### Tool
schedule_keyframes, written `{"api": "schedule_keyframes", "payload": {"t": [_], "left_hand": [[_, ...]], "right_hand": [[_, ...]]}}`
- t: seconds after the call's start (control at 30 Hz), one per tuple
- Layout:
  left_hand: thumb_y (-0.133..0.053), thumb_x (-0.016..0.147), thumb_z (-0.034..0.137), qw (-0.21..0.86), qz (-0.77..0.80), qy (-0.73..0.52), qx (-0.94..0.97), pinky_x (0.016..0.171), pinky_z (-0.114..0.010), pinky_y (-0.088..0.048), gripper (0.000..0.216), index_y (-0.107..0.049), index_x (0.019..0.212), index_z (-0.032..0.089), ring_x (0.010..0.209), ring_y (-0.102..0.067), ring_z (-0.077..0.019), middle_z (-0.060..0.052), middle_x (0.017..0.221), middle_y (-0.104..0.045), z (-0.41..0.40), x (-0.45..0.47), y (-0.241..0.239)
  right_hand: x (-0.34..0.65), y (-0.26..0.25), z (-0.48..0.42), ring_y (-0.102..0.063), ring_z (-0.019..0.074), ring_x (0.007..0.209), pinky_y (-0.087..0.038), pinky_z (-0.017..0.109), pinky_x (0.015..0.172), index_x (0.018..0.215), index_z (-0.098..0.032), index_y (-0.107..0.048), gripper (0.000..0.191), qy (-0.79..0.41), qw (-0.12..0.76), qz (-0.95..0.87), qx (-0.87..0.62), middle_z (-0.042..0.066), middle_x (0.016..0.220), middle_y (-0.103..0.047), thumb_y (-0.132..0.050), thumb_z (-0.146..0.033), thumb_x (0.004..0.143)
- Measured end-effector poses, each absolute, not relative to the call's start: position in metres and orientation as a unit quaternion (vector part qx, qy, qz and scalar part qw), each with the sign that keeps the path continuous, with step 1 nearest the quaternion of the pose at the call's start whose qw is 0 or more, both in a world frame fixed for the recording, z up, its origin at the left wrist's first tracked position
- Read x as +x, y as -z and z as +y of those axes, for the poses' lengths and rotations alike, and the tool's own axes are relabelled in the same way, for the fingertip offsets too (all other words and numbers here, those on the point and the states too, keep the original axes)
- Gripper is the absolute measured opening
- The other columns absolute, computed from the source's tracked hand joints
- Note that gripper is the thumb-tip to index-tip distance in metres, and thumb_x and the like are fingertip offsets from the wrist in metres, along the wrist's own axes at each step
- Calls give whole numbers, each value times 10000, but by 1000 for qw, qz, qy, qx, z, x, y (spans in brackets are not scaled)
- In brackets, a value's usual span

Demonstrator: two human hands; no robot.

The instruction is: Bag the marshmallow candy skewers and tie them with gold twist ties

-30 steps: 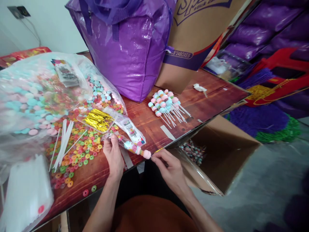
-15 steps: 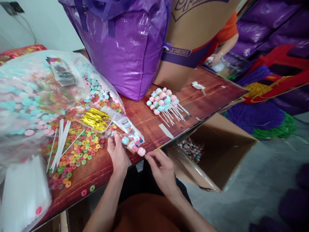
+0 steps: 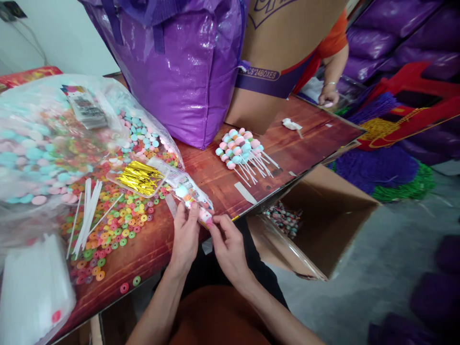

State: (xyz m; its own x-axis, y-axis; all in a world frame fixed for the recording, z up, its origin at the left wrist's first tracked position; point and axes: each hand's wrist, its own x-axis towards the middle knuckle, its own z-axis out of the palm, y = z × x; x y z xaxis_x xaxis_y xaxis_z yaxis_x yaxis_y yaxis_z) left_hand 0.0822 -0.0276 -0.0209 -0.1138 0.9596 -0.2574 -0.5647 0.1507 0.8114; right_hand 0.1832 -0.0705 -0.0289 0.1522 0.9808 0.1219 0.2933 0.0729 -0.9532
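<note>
Left hand (image 3: 186,237) and right hand (image 3: 228,245), both pinching, close together nearward of the purple tote bag (image 3: 176,96); bare forearms (image 3: 162,299) converge toward it.

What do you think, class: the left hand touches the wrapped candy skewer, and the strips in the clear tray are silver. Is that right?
Not quite: the strips in the clear tray are gold, as the head view shows. The left hand does touch the wrapped candy skewer.

Pastel candy skewer (image 3: 188,198), slanted, handheld
</note>
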Motion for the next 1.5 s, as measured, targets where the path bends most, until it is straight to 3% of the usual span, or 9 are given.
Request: {"api": "schedule_keyframes", "payload": {"t": [0.17, 0.37, 0.87, 1.03, 1.1, 1.23, 1.3, 1.37, 1.5], "left_hand": [[-765, 801, 383, 640, 407, -619, 204, 705, -268, -540, 270, -652, 931, 176, 730, -661, -138, -28, 871, -700, -24, 71, 21], [-722, 840, 412, 658, 402, -595, 225, 699, -254, -525, 282, -669, 965, 165, 761, -675, -145, -47, 899, -716, -33, 70, 20], [-739, 815, 398, 662, 426, -581, 208, 888, -403, -538, 247, -739, 889, 161, 940, -700, -252, -82, 877, -761, -49, 50, 16], [-714, 849, 368, 583, 452, -626, 253, 1023, -384, -466, 231, -769, 980, 186, 1093, -660, -249, -98, 1058, -754, -54, 35, 19], [-731, 837, 353, 553, 467, -634, 273, 1055, -373, -440, 216, -773, 986, 202, 1128, -642, -244, -93, 1092, -745, -57, 27, 19], [-739, 823, 368, 581, 429, -645, 250, 880, -395, -543, 261, -749, 1048, 237, 971, -677, -244, -93, 1046, -729, -65, 5, 11], [-744, 816, 360, 586, 410, -662, 226, 756, -381, -564, 247, -742, 1034, 244, 829, -667, -220, -75, 948, -709, -67, -9, 6], [-774, 789, 331, 564, 395, -693, 212, 703, -341, -547, 227, -743, 990, 232, 746, -617, -185, -38, 801, -645, -66, -21, 4], [-800, 773, 313, 502, 381, -756, 176, 673, -237, -471, 238, -737, 962, 181, 647, -453, -99, 21, 659, -461, -62, -38, 6]], "right_hand": [[200, 23, -76, -497, 134, 616, -387, 247, 589, 725, -193, -579, 250, -494, 390, -532, -567, -21, 652, -530, -527, -313, 938], [191, 28, -75, -461, 128, 605, -375, 244, 572, 674, -191, -541, 267, -500, 425, -499, -566, -24, 633, -496, -567, -330, 901], [154, 21, -59, -485, 125, 600, -440, 239, 566, 714, -201, -550, 267, -560, 445, -491, -497, -22, 664, -526, -570, -368, 921], [137, 8, -48, -610, 179, 833, -511, 287, 748, 951, -215, -601, 178, -559, 433, -521, -477, 27, 896, -650, -596, -387, 903], [126, 6, -40, -598, 159, 739, -497, 264, 678, 949, -208, -605, 223, -589, 442, -492, -464, 10, 801, -639, -597, -426, 899], [103, 5, -29, -265, 77, 378, -251, 213, 402, 681, -210, -495, 386, -720, 383, -411, -408, -95, 430, -350, -498, -499, 936], [96, 1, -24, -307, 80, 358, -260, 213, 402, 663, -207, -494, 409, -749, 302, -465, -363, -74, 426, -406, -437, -478, 964], [94, -7, -15, -467, 108, 428, -342, 224, 467, 675, -195, -547, 373, -673, 243, -603, -354, -22, 504, -539, -431, -379, 977], [89, -27, 27, -624, 197, 725, -416, 283, 653, 732, -193, -644, 223, -260, 204, -811, -483, 64, 755, -682, -513, -118, 897]]}}
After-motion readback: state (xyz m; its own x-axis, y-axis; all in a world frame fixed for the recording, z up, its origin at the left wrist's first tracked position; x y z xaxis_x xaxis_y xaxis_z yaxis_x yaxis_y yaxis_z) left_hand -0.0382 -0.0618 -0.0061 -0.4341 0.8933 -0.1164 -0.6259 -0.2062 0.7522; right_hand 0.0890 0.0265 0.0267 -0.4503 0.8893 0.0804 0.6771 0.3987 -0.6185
